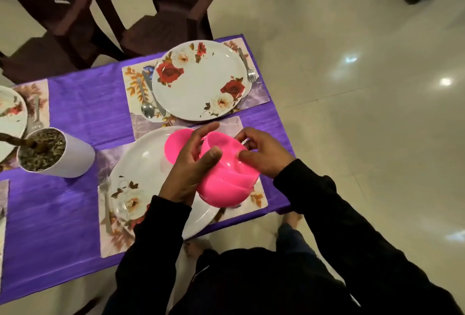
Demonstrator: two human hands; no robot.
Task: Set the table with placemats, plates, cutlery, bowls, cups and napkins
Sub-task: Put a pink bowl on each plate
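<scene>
Pink bowls [226, 179] held over the near plate [141, 164].
Left hand [191, 166] grips the stack's nine-o'clock side; right hand [264, 153] pinches its three-o'clock rim.

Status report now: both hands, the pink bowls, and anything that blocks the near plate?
Left hand and right hand both grip the stacked pink bowls. Stack held above near floral plate, not set down. Nothing seen blocking the plate.

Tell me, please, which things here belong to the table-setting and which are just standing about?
Belong: pink bowls, gripped by left hand and right hand; near plate; far plate; placemats; spoon; knife; fork.
Standing about: white pot; chairs.
</scene>
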